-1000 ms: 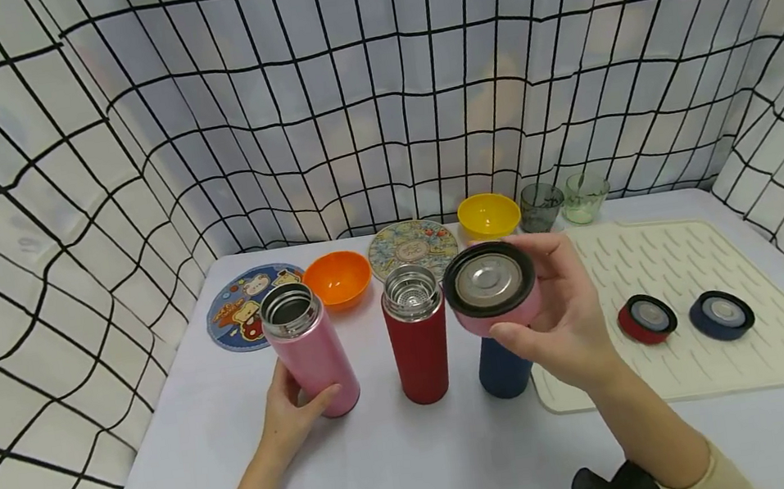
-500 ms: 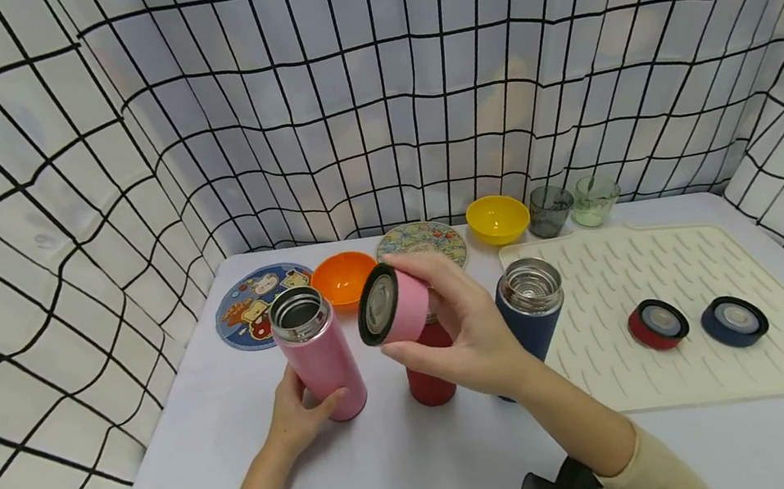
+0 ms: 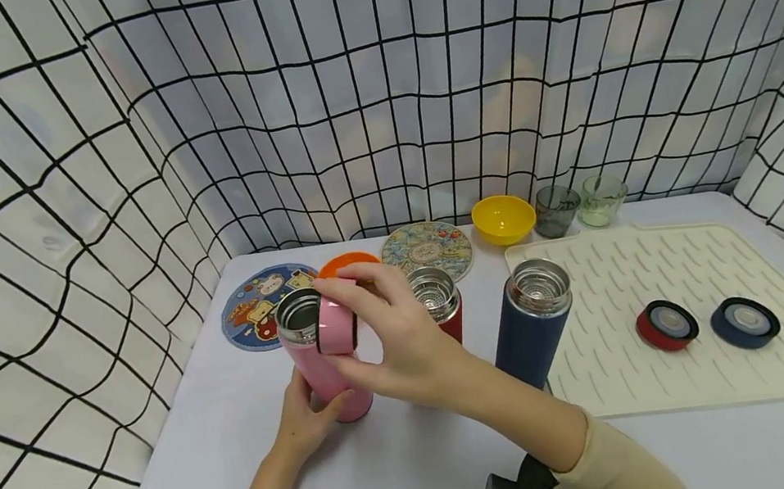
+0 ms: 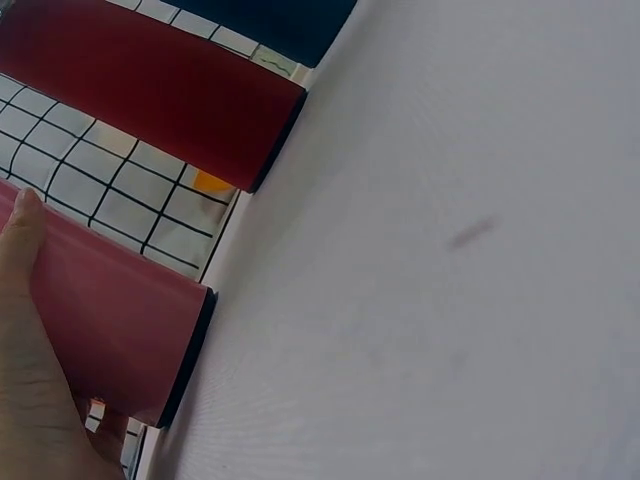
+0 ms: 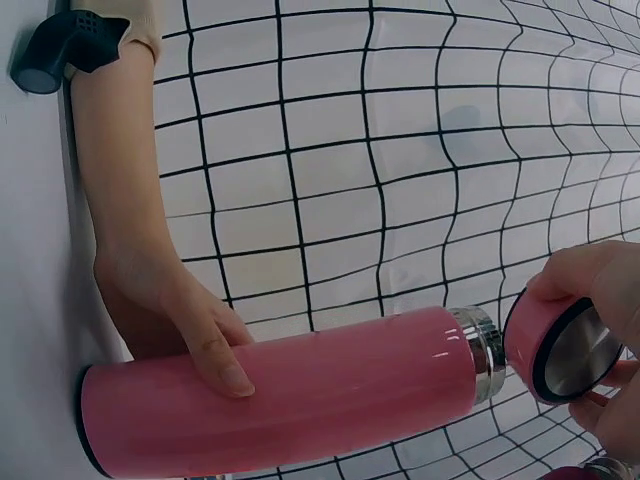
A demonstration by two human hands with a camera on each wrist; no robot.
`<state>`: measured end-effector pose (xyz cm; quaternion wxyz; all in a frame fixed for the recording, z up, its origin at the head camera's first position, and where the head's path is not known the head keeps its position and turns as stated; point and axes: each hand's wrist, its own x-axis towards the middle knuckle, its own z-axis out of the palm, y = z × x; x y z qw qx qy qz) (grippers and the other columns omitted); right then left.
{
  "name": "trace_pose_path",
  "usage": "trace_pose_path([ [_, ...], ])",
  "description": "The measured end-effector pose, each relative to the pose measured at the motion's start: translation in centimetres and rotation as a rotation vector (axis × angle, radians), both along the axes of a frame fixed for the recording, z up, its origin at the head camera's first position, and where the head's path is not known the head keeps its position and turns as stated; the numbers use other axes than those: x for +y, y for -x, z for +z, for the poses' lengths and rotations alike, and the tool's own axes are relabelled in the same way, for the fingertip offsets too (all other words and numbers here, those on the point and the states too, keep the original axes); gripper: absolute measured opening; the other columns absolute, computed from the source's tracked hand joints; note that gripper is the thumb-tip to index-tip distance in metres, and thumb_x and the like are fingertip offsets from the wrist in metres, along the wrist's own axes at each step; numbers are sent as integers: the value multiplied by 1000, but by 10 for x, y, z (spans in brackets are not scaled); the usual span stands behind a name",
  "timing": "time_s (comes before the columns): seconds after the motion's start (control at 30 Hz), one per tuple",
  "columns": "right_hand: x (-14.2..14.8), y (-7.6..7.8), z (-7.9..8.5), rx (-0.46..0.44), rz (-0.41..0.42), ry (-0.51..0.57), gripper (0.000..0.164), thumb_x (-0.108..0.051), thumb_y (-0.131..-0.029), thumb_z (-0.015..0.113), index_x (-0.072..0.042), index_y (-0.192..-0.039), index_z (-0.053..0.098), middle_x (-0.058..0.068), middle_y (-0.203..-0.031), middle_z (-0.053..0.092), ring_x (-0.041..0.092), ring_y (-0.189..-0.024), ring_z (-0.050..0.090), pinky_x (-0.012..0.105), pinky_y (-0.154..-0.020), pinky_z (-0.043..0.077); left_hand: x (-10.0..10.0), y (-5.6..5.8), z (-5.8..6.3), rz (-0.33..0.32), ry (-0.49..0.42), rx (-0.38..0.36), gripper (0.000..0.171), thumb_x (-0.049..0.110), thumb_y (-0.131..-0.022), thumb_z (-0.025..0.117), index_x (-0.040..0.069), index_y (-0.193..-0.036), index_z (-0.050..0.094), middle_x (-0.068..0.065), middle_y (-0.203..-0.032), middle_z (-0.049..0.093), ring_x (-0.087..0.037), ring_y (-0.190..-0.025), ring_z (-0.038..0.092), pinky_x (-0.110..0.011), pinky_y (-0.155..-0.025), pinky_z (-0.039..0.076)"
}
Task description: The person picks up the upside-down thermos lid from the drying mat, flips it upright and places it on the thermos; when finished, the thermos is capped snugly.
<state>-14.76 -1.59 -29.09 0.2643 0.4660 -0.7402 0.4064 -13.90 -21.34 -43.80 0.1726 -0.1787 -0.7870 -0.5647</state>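
The left hand holds an open pink thermos bottle low on its body; the bottle stands on the table, its steel neck uncovered. At its mouth is a pink lid, tipped on its side and pinched between the thumb and fingers of the right hand. In the right wrist view the lid's metallic face with a black ring points away from the neck. A red bottle, partly hidden behind the right hand, and a blue bottle stand uncapped to the right.
On a cream ribbed mat lie a red lid and a blue lid. Toward the back are an orange bowl, a yellow bowl, two glasses and two round patterned mats. Black netting surrounds the table.
The right hand has carried the pink lid leftward, from in front of the blue bottle to the pink bottle's mouth, turning it over on the way. The left hand has kept its grip.
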Motion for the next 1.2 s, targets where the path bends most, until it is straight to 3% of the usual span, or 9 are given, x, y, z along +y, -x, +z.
trace_pose_path([
  [0.17, -8, 3, 0, 64, -32, -20, 59, -13, -72, 74, -8, -125, 49, 13, -121, 43, 22, -117, 37, 25, -96, 37, -8, 8, -17, -6, 2, -1, 61, -3, -70, 68, -3, -123, 39, 7, -114, 54, -3, -104, 51, -13, -92, 37],
  [0.37, -18, 9, 0, 61, -42, -8, 63, -15, -72, 74, -5, -127, 46, 11, -121, 45, 21, -116, 38, 19, -92, 38, -12, 11, -19, -5, -2, -41, 64, -1, -70, 71, 1, -126, 39, 5, -116, 54, -3, -106, 51, -14, -93, 37],
  [0.47, -23, 13, -1, 27, -37, -2, 63, -17, -72, 74, -5, -128, 46, 10, -122, 46, 19, -115, 39, 16, -89, 39, -11, 9, -15, 6, -5, -55, 64, -5, -69, 70, -1, -126, 39, 9, -116, 53, -1, -105, 50, -13, -92, 36],
  [0.57, -29, 17, -2, -19, -26, 7, 62, -19, -73, 74, -5, -127, 47, 9, -122, 46, 17, -115, 40, 15, -87, 40, -5, 4, -3, 8, -5, -49, 62, -7, -69, 69, -8, -123, 38, 15, -114, 52, 3, -103, 50, -11, -91, 36],
  [0.7, -36, 22, -5, -120, 1, 38, 60, -21, -74, 74, -7, -126, 47, 7, -122, 47, 14, -113, 43, 16, -87, 42, -4, 5, -5, -4, -29, -36, 63, -8, -70, 69, -7, -125, 38, 16, -113, 52, 1, -103, 51, -12, -91, 37],
  [0.8, -41, 25, -9, -205, 47, 67, 57, -20, -75, 73, -8, -124, 47, 6, -121, 47, 11, -111, 44, 17, -86, 43, -8, 10, -18, -19, -52, -32, 67, -8, -69, 70, -2, -128, 38, 11, -116, 53, -3, -104, 51, -13, -92, 37],
  [1.0, -45, 30, -16, -286, 117, 89, 56, -19, -77, 71, -8, -126, 45, 7, -122, 46, 11, -111, 45, 19, -89, 42, -7, 11, -19, -23, -43, -9, 68, -7, -69, 71, -3, -127, 37, 8, -116, 53, -3, -104, 51, -13, -91, 38],
  [1.2, -51, 34, -19, -355, 176, 107, 61, -17, -79, 70, -7, -130, 39, 7, -123, 46, 12, -111, 45, 20, -92, 41, -8, 11, -20, -14, -43, -1, 64, -10, -67, 69, -8, -123, 38, 13, -113, 53, -1, -102, 52, -12, -89, 39],
])
